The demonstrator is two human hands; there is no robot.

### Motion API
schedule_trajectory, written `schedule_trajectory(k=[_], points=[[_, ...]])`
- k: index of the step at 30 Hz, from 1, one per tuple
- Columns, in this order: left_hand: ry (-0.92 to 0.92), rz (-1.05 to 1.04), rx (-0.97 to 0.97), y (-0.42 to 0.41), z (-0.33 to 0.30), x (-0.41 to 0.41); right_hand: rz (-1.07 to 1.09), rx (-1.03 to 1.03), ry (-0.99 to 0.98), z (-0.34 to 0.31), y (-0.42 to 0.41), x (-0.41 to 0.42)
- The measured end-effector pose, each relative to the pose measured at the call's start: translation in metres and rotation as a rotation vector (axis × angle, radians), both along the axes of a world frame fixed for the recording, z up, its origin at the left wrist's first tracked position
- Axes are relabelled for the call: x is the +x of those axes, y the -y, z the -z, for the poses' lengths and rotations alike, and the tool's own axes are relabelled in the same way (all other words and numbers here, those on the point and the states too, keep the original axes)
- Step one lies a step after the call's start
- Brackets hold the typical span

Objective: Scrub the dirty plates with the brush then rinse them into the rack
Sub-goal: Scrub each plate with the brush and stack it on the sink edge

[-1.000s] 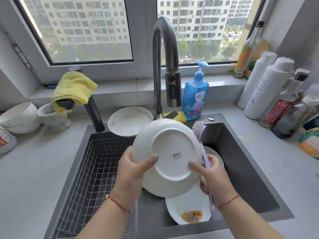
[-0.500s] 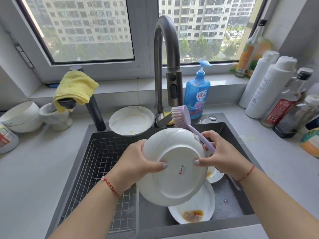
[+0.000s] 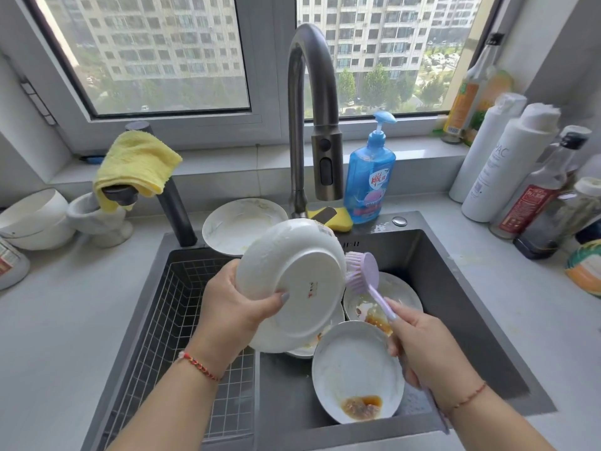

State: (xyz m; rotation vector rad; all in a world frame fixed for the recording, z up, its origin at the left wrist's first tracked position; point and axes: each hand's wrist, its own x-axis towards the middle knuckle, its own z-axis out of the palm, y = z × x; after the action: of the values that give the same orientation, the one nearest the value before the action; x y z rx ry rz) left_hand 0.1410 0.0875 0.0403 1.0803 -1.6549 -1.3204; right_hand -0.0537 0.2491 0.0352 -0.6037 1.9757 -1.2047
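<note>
You are mid-scrub: your left hand (image 3: pixel 234 307) grips the upturned plate (image 3: pixel 292 284) over the sink (image 3: pixel 455 288), your right hand (image 3: pixel 426 349) clasps the brush (image 3: pixel 362 273) against its rim, and rinsing under the faucet (image 3: pixel 312 118) likely comes next.

A: Which parts are hidden?

B: The held plate (image 3: pixel 292 284) shows only its underside. It covers most of a plate (image 3: pixel 305 351) lying beneath it in the sink (image 3: pixel 455 288). The right hand (image 3: pixel 429 356) hides the middle of the brush (image 3: pixel 364 271) handle.

A: Anything cut off or unreadable?

B: A striped object (image 3: pixel 585 271) on the worktop (image 3: pixel 48 336) runs off the right edge, and a container (image 3: pixel 11 265) off the left. The small print on the white bottles (image 3: pixel 507 164) is too blurred to read.
</note>
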Motion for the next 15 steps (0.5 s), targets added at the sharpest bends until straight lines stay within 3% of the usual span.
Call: schedule_trajectory(k=[4, 10, 15], points=[[0.116, 0.031, -0.068, -0.006, 0.005, -0.006, -0.094, -0.139, -0.049, -0.038, 0.008, 0.018], [0.128, 0.014, -0.036, -0.011, 0.012, -0.013, -0.463, -0.073, -0.461, -0.070, 0.007, 0.057], [0.136, 0.028, -0.095, -0.010, 0.006, -0.003, -0.221, 0.004, -0.352, -0.062, 0.013, 0.020]])
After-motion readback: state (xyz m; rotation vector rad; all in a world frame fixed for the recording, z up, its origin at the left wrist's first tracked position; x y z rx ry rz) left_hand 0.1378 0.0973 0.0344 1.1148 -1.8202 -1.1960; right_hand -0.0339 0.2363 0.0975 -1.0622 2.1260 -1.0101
